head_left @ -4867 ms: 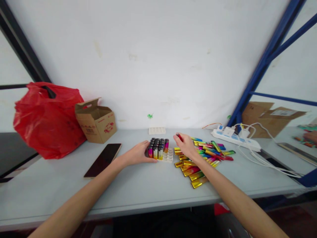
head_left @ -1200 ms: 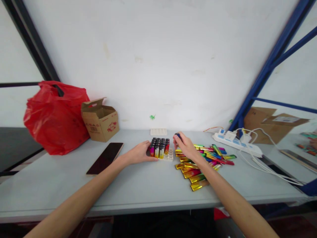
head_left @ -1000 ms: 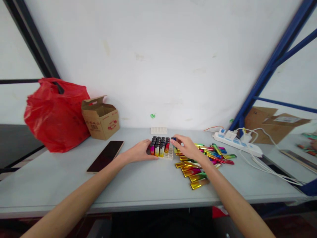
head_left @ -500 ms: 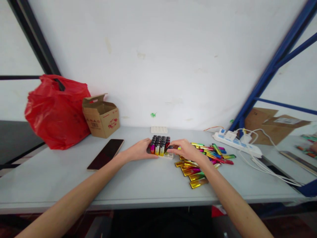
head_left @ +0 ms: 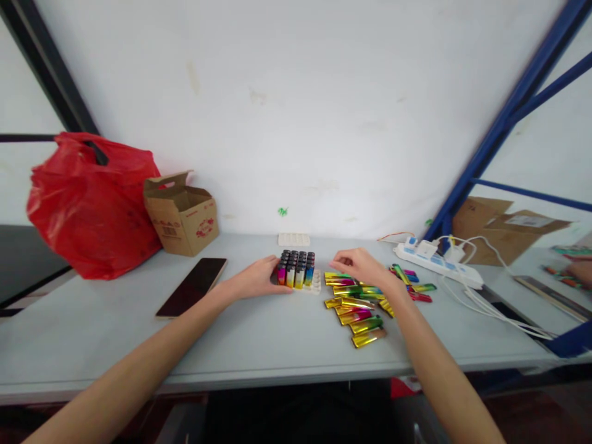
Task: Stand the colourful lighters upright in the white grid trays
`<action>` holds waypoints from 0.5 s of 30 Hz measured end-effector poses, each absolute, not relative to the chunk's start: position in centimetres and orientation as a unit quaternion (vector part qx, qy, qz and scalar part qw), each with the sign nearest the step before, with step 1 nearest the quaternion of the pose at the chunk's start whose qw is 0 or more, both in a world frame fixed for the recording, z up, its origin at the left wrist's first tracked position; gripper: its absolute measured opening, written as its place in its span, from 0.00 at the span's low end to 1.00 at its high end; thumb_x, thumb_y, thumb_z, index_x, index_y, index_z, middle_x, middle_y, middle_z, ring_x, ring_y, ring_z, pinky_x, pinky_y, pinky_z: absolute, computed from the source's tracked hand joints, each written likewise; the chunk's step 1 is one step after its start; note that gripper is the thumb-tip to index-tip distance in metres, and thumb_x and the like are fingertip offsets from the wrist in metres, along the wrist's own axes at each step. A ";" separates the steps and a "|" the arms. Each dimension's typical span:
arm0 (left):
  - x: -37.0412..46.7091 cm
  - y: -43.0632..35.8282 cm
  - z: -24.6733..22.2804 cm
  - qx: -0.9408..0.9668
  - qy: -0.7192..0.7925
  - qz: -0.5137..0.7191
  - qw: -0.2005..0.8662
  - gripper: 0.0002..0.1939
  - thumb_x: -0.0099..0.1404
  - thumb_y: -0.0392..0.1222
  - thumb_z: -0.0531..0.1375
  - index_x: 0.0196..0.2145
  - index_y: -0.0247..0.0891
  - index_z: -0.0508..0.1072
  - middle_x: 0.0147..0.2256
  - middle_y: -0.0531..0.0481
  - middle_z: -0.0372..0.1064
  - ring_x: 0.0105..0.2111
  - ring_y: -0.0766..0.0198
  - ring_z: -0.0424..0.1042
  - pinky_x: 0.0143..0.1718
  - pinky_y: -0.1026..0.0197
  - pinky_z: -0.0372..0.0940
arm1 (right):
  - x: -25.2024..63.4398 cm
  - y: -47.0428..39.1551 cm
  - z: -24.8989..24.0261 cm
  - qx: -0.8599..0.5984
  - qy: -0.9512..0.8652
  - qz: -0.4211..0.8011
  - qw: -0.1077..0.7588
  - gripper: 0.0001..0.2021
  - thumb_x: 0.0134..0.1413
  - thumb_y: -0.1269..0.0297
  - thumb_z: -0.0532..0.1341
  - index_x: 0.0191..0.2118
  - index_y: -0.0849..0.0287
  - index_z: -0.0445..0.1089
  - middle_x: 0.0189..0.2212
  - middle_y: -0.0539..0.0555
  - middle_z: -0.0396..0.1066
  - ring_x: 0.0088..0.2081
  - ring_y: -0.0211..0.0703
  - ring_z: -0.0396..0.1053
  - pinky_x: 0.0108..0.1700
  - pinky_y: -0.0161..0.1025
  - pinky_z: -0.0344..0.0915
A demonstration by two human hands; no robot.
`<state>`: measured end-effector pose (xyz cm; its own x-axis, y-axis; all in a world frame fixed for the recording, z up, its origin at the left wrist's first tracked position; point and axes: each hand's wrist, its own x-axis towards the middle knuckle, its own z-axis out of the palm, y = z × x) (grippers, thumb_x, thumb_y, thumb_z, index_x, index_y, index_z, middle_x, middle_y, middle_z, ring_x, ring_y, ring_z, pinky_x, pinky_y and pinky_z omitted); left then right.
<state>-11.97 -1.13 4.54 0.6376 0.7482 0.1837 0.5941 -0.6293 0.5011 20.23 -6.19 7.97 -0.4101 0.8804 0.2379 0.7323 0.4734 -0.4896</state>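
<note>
Several cigarette lighters stand upright in close rows in a white holed tray, their dark tops up and shiny coloured bodies facing me. Bare round slots show along the tray's right end. My left hand is closed around the left side of this block, fingers behind and thumb along the front. To the right of the tray, my right hand hovers over the back of a loose pile of metallic lighters. Its fingers are loosely curled, and I see nothing in them.
A second white tray lies by the wall. To the left are a dark phone, an open cardboard box and a red plastic bag. A power strip with cables lies right; beyond it, another person's hand shows.
My right hand has left the tray and moved right, over the pile. A blue lighter now shows upright at the block's front right. The view has shifted slightly; my left hand keeps its hold.
</note>
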 end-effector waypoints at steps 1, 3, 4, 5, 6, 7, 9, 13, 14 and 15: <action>-12.0 -1.2 4.6 0.882 0.383 0.190 0.200 0.37 0.53 0.71 0.69 0.49 0.40 0.76 0.45 0.42 0.78 0.44 0.45 0.77 0.48 0.52 0.70 | 21.0 -6.5 8.4 -0.491 -0.820 0.187 0.225 0.22 0.68 0.46 0.59 0.36 0.60 0.77 0.28 0.51 0.76 0.30 0.41 0.69 0.34 0.36 0.61; -11.9 -1.3 4.7 0.881 0.386 0.189 0.196 0.37 0.52 0.71 0.69 0.48 0.40 0.76 0.45 0.43 0.78 0.44 0.45 0.77 0.47 0.52 0.70 | 22.1 -7.3 9.3 -0.495 -0.811 0.241 0.199 0.20 0.66 0.46 0.61 0.40 0.60 0.78 0.34 0.53 0.80 0.35 0.44 0.74 0.38 0.37 0.65; -11.9 -1.3 4.8 0.882 0.388 0.186 0.194 0.36 0.53 0.72 0.69 0.47 0.40 0.76 0.45 0.43 0.78 0.43 0.46 0.77 0.46 0.52 0.70 | 22.4 -7.8 9.6 -0.495 -0.809 0.255 0.187 0.19 0.65 0.46 0.62 0.40 0.59 0.78 0.35 0.54 0.80 0.36 0.45 0.75 0.40 0.38 0.67; -11.9 -1.4 4.8 0.882 0.390 0.183 0.190 0.36 0.53 0.72 0.68 0.47 0.40 0.76 0.44 0.43 0.78 0.42 0.46 0.77 0.45 0.52 0.70 | 22.7 -8.5 9.9 -0.495 -0.811 0.259 0.176 0.19 0.65 0.47 0.62 0.41 0.59 0.79 0.36 0.54 0.81 0.37 0.46 0.75 0.41 0.39 0.67; -11.9 -1.4 4.8 0.882 0.395 0.180 0.185 0.35 0.53 0.72 0.68 0.45 0.40 0.76 0.43 0.43 0.77 0.41 0.47 0.77 0.44 0.52 0.70 | 23.0 -9.2 10.1 -0.495 -0.815 0.252 0.165 0.18 0.65 0.47 0.63 0.41 0.58 0.79 0.37 0.54 0.81 0.38 0.47 0.76 0.41 0.39 0.68; -11.8 -1.4 4.7 0.882 0.400 0.176 0.179 0.35 0.53 0.73 0.68 0.44 0.40 0.75 0.42 0.43 0.77 0.40 0.47 0.77 0.43 0.52 0.71 | 23.3 -10.0 10.3 -0.496 -0.821 0.238 0.152 0.18 0.64 0.47 0.63 0.41 0.58 0.79 0.37 0.54 0.80 0.38 0.47 0.76 0.42 0.40 0.68; -11.9 -1.4 4.7 0.881 0.407 0.172 0.171 0.34 0.53 0.73 0.67 0.42 0.40 0.75 0.41 0.43 0.77 0.38 0.48 0.77 0.41 0.52 0.71 | 23.9 -11.7 10.1 -0.505 -0.830 0.195 0.132 0.17 0.63 0.47 0.65 0.43 0.56 0.79 0.39 0.54 0.80 0.40 0.49 0.75 0.44 0.41 0.68; -11.9 -1.4 4.8 0.884 0.399 0.168 0.175 0.34 0.54 0.73 0.67 0.42 0.39 0.75 0.43 0.42 0.76 0.41 0.47 0.77 0.43 0.51 0.72 | 25.0 -14.4 8.2 -0.525 -0.831 0.125 0.130 0.14 0.63 0.48 0.65 0.44 0.53 0.78 0.47 0.56 0.78 0.52 0.55 0.73 0.57 0.49 0.65; -12.0 -1.4 4.8 0.885 0.397 0.167 0.176 0.35 0.54 0.73 0.67 0.43 0.39 0.75 0.44 0.42 0.76 0.42 0.46 0.77 0.45 0.51 0.72 | 25.2 -14.9 7.6 -0.528 -0.830 0.121 0.135 0.14 0.64 0.49 0.64 0.44 0.53 0.78 0.48 0.57 0.77 0.55 0.56 0.71 0.60 0.50 0.64; -12.0 -1.4 4.8 0.887 0.394 0.165 0.176 0.35 0.54 0.73 0.66 0.44 0.39 0.75 0.44 0.41 0.76 0.43 0.45 0.77 0.46 0.50 0.72 | 25.3 -15.2 7.0 -0.530 -0.828 0.121 0.141 0.13 0.66 0.49 0.63 0.44 0.53 0.77 0.48 0.57 0.77 0.56 0.56 0.70 0.61 0.51 0.63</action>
